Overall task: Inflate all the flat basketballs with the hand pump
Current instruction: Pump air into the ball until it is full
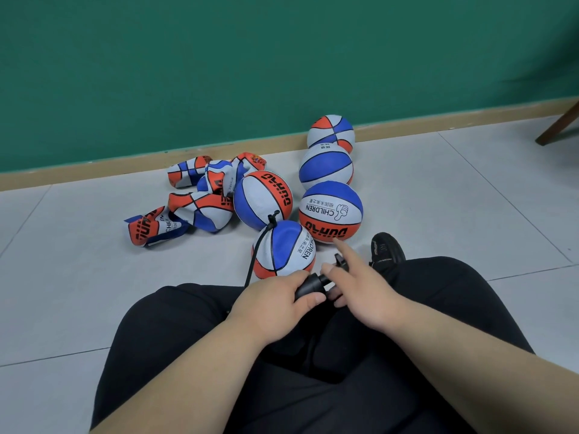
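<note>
**A:** Where is the pump?

**B:** The pump [313,285] lies crosswise over the lap, near the middle; the left hand [275,305] has its grip closed round the black barrel.

**A:** And the other hand?

**B:** The right hand [360,286] is at the pump's right end; its lower fingers curl under the shaft, so its grip is on the pump too; the forefinger sticks out straight toward the far side, and a bit of black handle shows past the fingers.

**A:** Is it joined to a ball?

**B:** Yes; a thin black hose [255,255] rises from beside the left hand, up the left side of the nearest ball [283,249], to a fitting on its top; that ball is round, blue, white and orange, on the floor [94,277] just beyond the knees.

**A:** The others?

**B:** Four more are round; the DUHAO ball [263,198] sits just behind it to the left; the CHILDREN ball [330,211] is behind it to the right; the third ball [326,166] and the farthest ball [330,133] line up beyond that, the last against the skirting board [94,170]; the flat balls [194,202] lie crumpled in a heap on the left, against the DUHAO ball.

**A:** Around them?

**B:** Pale tiles; a green wall [219,57]; black trousers [313,371] in the near part; a black shoe [387,249] right of the nearest ball; a dark wooden leg [557,126] at the far right edge.
</note>
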